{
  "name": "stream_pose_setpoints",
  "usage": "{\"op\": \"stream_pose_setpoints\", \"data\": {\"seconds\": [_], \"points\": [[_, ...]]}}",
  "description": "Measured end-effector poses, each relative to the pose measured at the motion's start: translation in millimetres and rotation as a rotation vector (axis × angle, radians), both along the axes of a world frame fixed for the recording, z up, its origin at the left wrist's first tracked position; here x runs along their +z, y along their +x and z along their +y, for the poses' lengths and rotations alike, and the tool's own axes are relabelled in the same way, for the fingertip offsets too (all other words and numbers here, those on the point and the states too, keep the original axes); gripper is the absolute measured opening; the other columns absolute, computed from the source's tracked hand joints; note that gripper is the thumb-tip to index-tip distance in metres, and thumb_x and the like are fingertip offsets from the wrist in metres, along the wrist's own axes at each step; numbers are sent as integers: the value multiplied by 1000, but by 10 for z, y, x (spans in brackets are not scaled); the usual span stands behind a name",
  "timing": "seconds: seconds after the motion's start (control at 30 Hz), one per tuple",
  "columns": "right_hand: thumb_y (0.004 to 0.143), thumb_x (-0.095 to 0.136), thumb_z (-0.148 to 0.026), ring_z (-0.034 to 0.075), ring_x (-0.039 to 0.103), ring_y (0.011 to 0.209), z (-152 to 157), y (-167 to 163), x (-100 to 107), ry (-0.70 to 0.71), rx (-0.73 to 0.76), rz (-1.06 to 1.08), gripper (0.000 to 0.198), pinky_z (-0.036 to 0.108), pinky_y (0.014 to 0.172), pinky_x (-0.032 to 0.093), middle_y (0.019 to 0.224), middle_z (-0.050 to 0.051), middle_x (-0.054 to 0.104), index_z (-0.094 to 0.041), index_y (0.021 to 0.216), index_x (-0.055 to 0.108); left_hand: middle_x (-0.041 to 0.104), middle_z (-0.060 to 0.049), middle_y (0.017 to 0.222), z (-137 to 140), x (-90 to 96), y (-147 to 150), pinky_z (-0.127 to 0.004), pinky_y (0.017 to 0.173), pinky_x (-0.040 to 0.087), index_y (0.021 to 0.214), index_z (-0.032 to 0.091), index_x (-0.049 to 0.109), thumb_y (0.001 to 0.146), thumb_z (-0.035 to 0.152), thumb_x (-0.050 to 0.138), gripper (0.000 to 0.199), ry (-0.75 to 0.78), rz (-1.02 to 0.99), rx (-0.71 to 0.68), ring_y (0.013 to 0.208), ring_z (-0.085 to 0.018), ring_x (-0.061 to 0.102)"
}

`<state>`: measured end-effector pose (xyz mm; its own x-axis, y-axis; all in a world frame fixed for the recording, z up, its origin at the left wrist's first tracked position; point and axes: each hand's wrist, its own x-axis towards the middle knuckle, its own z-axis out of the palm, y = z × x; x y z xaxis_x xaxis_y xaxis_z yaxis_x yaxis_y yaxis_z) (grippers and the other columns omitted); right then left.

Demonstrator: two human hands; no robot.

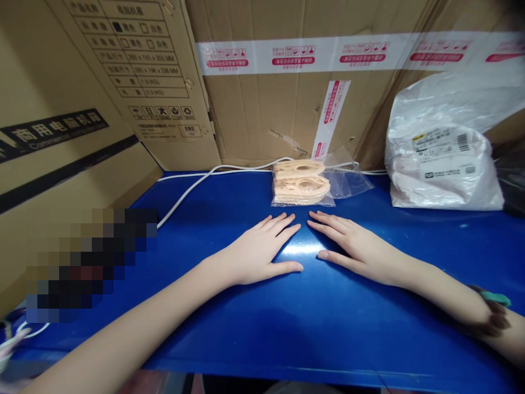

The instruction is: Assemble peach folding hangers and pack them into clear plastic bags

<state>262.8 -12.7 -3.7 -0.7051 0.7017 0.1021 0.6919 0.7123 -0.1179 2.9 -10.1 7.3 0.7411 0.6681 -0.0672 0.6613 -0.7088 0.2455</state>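
My left hand (262, 249) lies palm down on the blue tabletop (254, 323), fingers stretched out and thumb apart. Facing it, my right hand (353, 243) rests flat in the same way, with a small gap between the two sets of fingertips. Neither hand holds anything. Just beyond the fingertips sits a clear plastic bag (348, 183) with peach-coloured folding clothes hangers (301, 190) packed inside, apart from both hands. A dark brown fluffy band with a teal piece (490, 312) circles my right wrist.
Large cardboard boxes (262, 120) wall the back and left of the table. A white plastic parcel bag (445, 169) stands at the back right, beside something black. A white cable (184, 194) runs along the back. A blurred-out patch (90, 268) covers something on the left.
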Motion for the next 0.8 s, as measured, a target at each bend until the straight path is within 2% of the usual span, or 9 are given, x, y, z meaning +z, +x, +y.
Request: {"op": "stream_pose_setpoints", "data": {"seconds": [0.37,0.6,0.73,0.8], "points": [[99,35,-54,28,32,143,-3,12,1,7,-3,10,65,51,113,35,156,15,33,-13,149,37,15,-12,161,-20,0,-5,-47,122,13,153,13,25,93,68,36,82,21,20,-2,150,-28,12],[99,38,-52,28,32,143,6,16,-21,15,7,12,64,51,113,35,156,15,32,-13,150,36,20,-15,159,1,-16,-3,-51,120,18,152,11,28,93,67,39,82,53,0,-12,148,-31,18],[99,42,-46,28,36,141,-18,21,-20,45,40,64,56,52,111,37,152,15,39,-16,146,40,32,-15,156,-9,-3,-20,-50,120,21,146,14,40,95,59,42,68,122,-69,-60,148,-29,19],[99,45,-39,25,37,140,-41,9,7,82,55,150,48,51,112,35,149,14,43,-19,143,42,31,-13,157,-21,22,-15,-48,120,19,143,16,44,97,51,45,58,190,-169,-53,149,-27,14]]}}
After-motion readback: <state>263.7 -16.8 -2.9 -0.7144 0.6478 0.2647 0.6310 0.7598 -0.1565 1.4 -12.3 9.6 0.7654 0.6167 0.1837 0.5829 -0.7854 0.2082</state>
